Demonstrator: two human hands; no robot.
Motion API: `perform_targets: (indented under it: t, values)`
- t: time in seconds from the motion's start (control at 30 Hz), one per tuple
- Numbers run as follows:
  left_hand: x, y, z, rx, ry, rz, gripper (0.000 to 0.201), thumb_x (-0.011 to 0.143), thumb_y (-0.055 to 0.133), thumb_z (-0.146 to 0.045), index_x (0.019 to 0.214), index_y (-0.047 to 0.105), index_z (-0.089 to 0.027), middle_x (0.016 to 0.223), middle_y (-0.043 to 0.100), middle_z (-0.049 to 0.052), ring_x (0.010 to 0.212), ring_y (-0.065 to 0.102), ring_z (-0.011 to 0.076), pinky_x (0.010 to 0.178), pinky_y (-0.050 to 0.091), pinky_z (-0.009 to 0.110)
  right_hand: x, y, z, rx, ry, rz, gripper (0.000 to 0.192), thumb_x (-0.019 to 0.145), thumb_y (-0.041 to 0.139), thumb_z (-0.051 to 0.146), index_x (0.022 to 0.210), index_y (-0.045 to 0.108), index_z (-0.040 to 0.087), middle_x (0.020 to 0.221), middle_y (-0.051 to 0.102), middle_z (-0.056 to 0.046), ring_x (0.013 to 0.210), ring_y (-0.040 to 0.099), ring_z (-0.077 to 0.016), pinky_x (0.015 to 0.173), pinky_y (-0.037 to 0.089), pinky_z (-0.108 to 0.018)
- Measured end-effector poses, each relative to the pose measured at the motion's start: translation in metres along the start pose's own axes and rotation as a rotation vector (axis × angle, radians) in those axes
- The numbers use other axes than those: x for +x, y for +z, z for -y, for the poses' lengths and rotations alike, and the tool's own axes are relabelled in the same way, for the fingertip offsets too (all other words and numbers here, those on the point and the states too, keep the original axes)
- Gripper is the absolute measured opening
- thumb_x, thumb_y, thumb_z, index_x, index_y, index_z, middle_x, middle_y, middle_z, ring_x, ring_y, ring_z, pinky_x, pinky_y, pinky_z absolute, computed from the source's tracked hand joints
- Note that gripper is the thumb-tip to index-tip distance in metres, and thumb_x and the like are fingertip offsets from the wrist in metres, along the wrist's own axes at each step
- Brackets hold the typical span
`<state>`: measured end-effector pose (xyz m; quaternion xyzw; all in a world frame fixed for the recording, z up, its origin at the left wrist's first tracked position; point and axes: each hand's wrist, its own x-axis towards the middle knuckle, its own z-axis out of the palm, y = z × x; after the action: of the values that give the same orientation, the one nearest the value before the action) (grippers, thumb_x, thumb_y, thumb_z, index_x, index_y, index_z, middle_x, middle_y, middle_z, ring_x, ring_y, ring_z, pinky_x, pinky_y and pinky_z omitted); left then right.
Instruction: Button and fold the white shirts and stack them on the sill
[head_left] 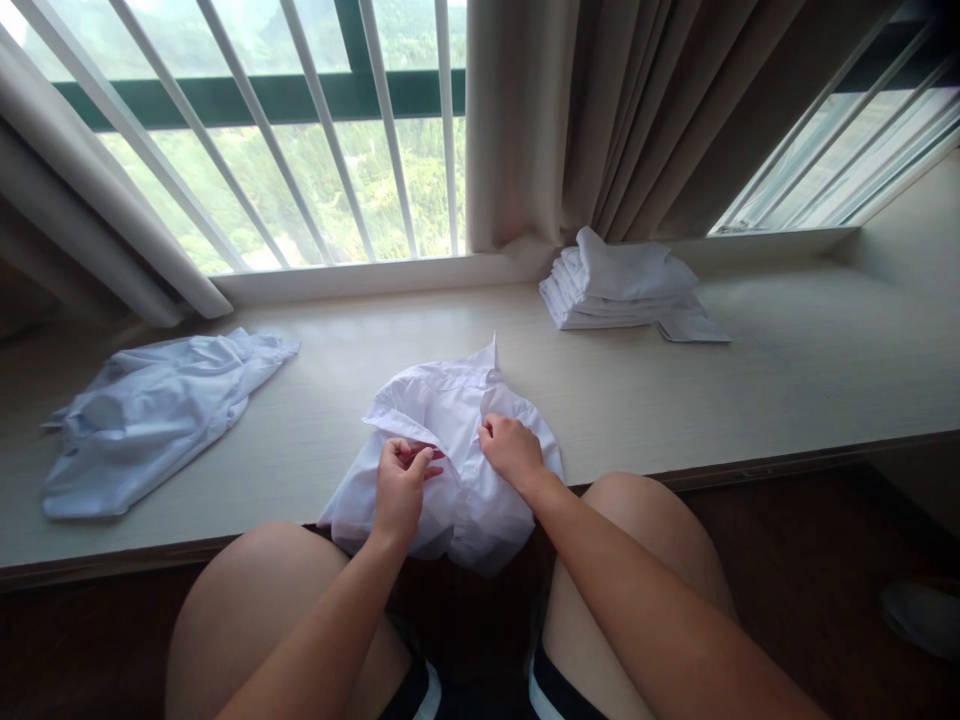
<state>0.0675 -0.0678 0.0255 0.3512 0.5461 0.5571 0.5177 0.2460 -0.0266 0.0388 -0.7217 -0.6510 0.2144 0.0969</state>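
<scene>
A white collared shirt lies loosely bunched at the front edge of the ledge, its lower part hanging over between my knees. Its collar points away from me, and the front is partly parted. My left hand is closed at the front edge on the left side, with some fingers partly behind the cloth. On the other side, my right hand is curled in a pinch on the shirt front below the collar. Any button between the fingers is too small to make out.
A crumpled white garment lies on the pale ledge at the left. Toward the back right stands a stack of folded white garments. Behind are a barred window and grey-brown curtains. My knees are against the ledge's front edge.
</scene>
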Motion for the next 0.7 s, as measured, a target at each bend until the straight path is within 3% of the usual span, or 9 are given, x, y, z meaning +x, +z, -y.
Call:
perform_targets:
  t: [0.23, 0.37, 0.57, 0.7]
  values:
    - [-0.006, 0.000, -0.007, -0.022, -0.239, 0.063, 0.037, 0.077, 0.076, -0.041, 0.093, 0.052, -0.018, 0.081, 0.071, 0.006, 0.065, 0.071, 0.0166, 0.060, 0.057, 0.027, -0.001, -0.002, -0.002, 0.200, -0.065, -0.149, 0.025, 0.094, 0.050, 0.033, 0.084, 0.071, 0.022, 0.087, 0.075, -0.006, 0.083, 0.067, -0.0197, 0.073, 0.042, -0.027]
    - [0.001, -0.002, -0.012, 0.007, -0.278, 0.013, 0.040, 0.079, 0.074, -0.050, 0.095, 0.055, -0.018, 0.085, 0.070, 0.005, 0.061, 0.069, 0.0158, 0.049, 0.053, 0.024, 0.003, 0.001, -0.006, 0.467, -0.110, -0.203, 0.023, 0.089, 0.054, 0.032, 0.078, 0.070, 0.020, 0.081, 0.073, -0.005, 0.078, 0.065, -0.0180, 0.075, 0.044, -0.027]
    - [0.015, -0.007, -0.009, 0.043, -0.072, -0.058, 0.031, 0.076, 0.073, -0.042, 0.087, 0.059, -0.017, 0.077, 0.060, -0.001, 0.062, 0.062, 0.0132, 0.047, 0.051, 0.022, 0.003, 0.003, -0.003, 1.024, -0.116, -0.021, 0.029, 0.082, 0.063, 0.045, 0.075, 0.065, 0.018, 0.066, 0.061, 0.001, 0.061, 0.054, -0.0135, 0.057, 0.042, -0.025]
    - [0.011, -0.005, -0.014, 0.116, 0.102, -0.057, 0.023, 0.081, 0.068, -0.039, 0.087, 0.059, -0.018, 0.072, 0.058, -0.004, 0.057, 0.056, 0.0110, 0.051, 0.050, 0.023, -0.005, -0.002, 0.002, 1.220, -0.066, 0.093, 0.028, 0.078, 0.068, 0.045, 0.079, 0.064, 0.017, 0.065, 0.058, 0.003, 0.057, 0.049, -0.0100, 0.051, 0.036, -0.022]
